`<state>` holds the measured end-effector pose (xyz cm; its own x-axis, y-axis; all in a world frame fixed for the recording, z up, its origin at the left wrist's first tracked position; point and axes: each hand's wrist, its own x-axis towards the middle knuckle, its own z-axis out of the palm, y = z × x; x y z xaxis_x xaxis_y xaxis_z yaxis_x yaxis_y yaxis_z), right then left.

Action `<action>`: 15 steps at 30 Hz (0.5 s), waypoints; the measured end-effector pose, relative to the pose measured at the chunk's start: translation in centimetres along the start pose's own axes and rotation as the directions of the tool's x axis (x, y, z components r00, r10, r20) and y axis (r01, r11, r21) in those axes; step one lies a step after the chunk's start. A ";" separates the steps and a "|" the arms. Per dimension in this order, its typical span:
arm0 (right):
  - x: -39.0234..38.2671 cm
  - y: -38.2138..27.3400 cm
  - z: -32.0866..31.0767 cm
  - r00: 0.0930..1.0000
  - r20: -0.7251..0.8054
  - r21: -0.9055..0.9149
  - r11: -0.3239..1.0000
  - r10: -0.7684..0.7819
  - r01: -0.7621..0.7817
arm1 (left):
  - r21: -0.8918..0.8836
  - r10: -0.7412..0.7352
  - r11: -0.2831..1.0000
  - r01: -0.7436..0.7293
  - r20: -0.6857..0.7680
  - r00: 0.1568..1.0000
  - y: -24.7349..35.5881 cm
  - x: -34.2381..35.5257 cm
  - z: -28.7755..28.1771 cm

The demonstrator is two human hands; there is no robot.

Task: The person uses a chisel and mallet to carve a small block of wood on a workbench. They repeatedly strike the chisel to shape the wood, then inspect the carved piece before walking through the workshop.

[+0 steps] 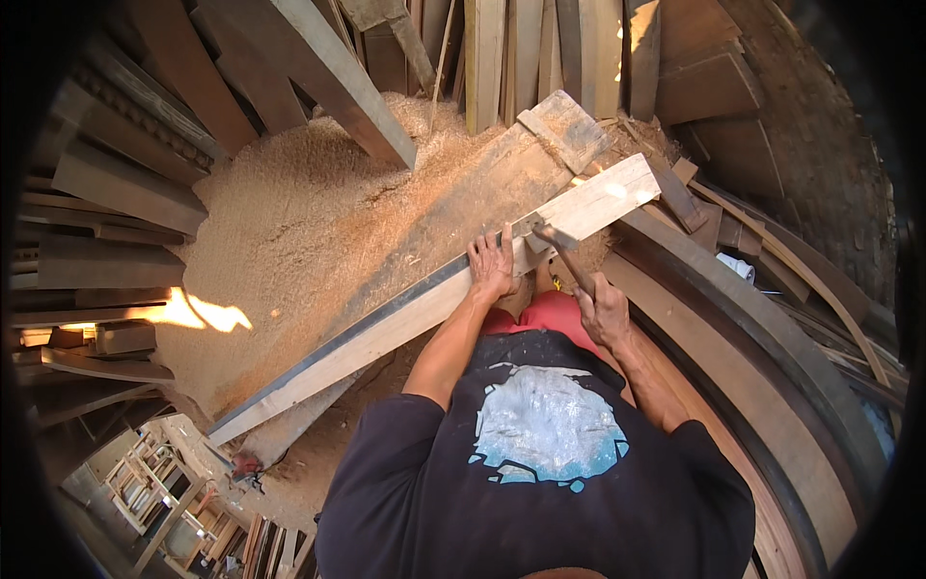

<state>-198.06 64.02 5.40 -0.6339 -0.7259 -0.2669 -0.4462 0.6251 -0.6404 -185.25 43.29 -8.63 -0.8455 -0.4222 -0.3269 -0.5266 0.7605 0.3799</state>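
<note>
A person in a black T-shirt [415,492] with a pale blue and white print, and red shorts [564,318], stands over a long, light-coloured wooden beam [424,311]. The beam slants across the middle of the scene, from lower left to upper right, in front of the person's legs. The left hand [493,262] lies flat across the beam, fingers stretched out, not gripping. The right hand [605,309] is clenched around the wooden handle of a tool [579,274]; its head is at the beam, to the right of the left hand, and is perhaps a hammer's, though too small to make out. Beyond the beam, a wide, dusty board [482,198] lies on a floor thick with sawdust [280,222]. Dark planks [125,261] line the left side, and upright boards [526,58] stand at the far side.
</note>
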 end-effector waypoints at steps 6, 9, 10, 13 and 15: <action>0.1 1.2 0.0 0.978 0.103 -0.225 0.962 0.180 -0.153 | 0.052 -0.011 0.999 0.008 0.052 0.999 0.1 0.0 -0.1; 0.5 2.2 -0.7 0.967 0.080 -0.057 0.970 0.241 -0.237 | 0.026 -0.024 0.999 0.023 0.044 0.999 0.0 0.0 -0.1; 0.6 2.6 -1.2 0.981 0.057 0.011 0.982 0.188 -0.189 | 0.035 -0.004 0.999 0.004 0.002 1.000 0.0 -0.1 -0.2; 0.8 3.5 -2.5 0.934 0.155 0.577 0.738 0.322 -0.350 | 0.011 0.036 0.999 -0.036 -0.052 0.998 0.4 -0.4 -0.5; 1.4 4.1 -3.1 0.909 0.130 0.639 0.667 0.397 -0.383 | 0.035 0.097 0.995 -0.092 -0.207 0.973 0.9 -0.6 -1.0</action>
<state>-202.76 66.40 4.65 -0.6709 -0.4489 -0.5903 0.3485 0.5117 -0.7853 -185.29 43.79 -7.20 -0.8923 -0.4397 -0.1021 -0.4436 0.8127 0.3779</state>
